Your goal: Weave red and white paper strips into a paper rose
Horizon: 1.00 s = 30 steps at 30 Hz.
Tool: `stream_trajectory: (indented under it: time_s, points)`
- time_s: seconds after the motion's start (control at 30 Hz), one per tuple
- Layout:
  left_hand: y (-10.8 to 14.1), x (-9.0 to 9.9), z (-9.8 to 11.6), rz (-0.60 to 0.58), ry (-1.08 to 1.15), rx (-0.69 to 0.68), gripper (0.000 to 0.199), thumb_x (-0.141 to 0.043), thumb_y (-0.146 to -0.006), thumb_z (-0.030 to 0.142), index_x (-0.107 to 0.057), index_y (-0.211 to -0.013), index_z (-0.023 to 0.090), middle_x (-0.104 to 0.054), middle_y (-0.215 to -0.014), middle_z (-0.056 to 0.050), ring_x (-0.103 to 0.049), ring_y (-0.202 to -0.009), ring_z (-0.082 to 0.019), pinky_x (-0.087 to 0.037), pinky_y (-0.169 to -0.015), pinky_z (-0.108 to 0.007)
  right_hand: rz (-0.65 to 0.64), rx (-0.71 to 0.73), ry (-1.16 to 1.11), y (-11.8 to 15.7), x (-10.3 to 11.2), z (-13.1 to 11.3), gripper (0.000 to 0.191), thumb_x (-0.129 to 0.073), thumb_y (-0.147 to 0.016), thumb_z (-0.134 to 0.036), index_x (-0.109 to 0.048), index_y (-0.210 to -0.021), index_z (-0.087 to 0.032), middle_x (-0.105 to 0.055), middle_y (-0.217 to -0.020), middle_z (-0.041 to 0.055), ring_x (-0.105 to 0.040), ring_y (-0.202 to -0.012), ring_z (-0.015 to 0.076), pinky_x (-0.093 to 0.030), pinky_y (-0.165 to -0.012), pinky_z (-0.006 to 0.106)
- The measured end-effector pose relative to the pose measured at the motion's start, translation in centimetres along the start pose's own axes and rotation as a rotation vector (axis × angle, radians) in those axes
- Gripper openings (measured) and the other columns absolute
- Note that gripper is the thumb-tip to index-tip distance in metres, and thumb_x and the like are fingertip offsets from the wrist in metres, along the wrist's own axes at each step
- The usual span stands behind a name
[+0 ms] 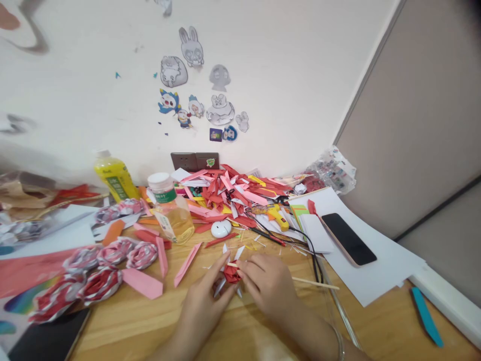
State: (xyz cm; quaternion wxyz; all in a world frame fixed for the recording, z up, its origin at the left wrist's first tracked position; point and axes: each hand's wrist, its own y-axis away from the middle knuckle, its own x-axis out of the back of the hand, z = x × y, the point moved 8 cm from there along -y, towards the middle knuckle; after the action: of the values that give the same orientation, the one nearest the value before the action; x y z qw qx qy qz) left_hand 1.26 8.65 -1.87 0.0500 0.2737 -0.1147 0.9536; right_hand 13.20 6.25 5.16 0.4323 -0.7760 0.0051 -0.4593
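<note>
Between my hands, just above the wooden table, is a small red folded-paper piece (232,273) with white pointed strips sticking out around it. My left hand (205,296) pinches it from the left with thumb and fingers. My right hand (268,283) is closed around a thin wooden stick (313,284). One end of the stick lies across the red paper; the long end reaches out to the right. Whether the tip is tucked into a fold, I cannot tell. Ahead of my hands sits a white earbud case (221,228). Pink folded strips (187,264) lie to the left.
Folded paper strips (229,193) pile up by the wall, near a yellow glue gun (278,218) with its cable. A tea bottle (171,210) and yellow bottle (116,175) stand left. Braided paper rosettes (100,285), a phone (348,239) and a teal cutter (427,317) lie around.
</note>
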Motion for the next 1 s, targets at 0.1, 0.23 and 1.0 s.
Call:
stream_trajectory:
  time_s: [0.1, 0.23, 1.0]
  points:
    - [0.0, -0.3, -0.2, -0.022, 0.006, -0.001, 0.053, -0.056, -0.079, 0.031, -0.043, -0.130, 0.024, -0.071, -0.085, -0.001, -0.067, -0.075, -0.018, -0.054, -0.071, -0.027, -0.017, -0.028, -0.056, 0.1, -0.2, 0.2, 0.027, -0.036, -0.091, -0.019, -0.062, -0.084, -0.016, -0.060, -0.069, 0.0042, -0.053, -0.063, 0.0159, -0.037, -0.057, 0.027]
    - [0.1, -0.5, -0.6, -0.019, -0.012, -0.020, 0.054, -0.055, -0.079, 0.030, -0.041, -0.131, 0.025, -0.071, -0.090, -0.002, -0.067, -0.077, -0.018, -0.053, -0.074, -0.028, -0.037, -0.076, -0.103, 0.3, -0.5, 0.6, 0.025, -0.037, -0.091, -0.019, -0.061, -0.085, -0.018, -0.062, -0.072, 0.0037, -0.056, -0.065, 0.0153, -0.039, -0.059, 0.026]
    - [0.1, 0.4, 0.3, 0.050, -0.083, -0.069, 0.053, -0.060, -0.075, 0.027, -0.048, -0.127, 0.028, -0.073, -0.097, 0.000, -0.069, -0.081, -0.018, -0.055, -0.072, -0.025, -0.041, 0.056, 0.161, 0.1, -1.3, 0.0, 0.035, -0.030, -0.094, -0.020, -0.052, -0.067, -0.019, -0.055, -0.057, 0.0009, -0.050, -0.047, 0.0139, -0.028, -0.046, 0.027]
